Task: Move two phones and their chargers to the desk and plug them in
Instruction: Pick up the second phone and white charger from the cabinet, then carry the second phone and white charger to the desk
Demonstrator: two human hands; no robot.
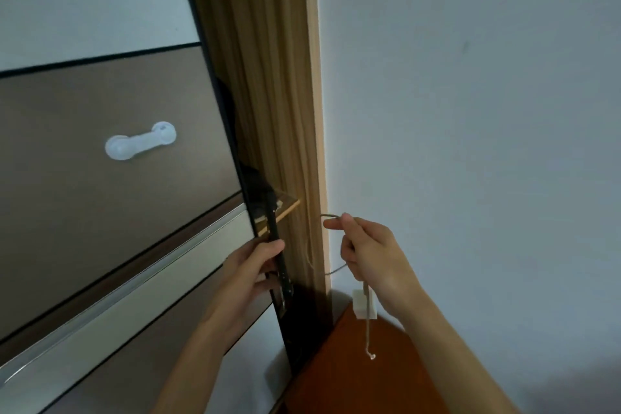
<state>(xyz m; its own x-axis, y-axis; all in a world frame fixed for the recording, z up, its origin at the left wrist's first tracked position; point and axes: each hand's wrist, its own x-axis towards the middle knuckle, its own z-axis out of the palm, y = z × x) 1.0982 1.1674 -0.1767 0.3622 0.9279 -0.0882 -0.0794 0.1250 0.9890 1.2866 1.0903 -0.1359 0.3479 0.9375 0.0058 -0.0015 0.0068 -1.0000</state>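
Both hands are full — my left hand grips the phone left of the wooden post. My right hand pinches the cable right of it, looped short for carrying, I judge.

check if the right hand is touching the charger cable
Touching. The head view shows the right hand pinching the charger cable; a loop sticks out past the fingertips and the rest hangs below.
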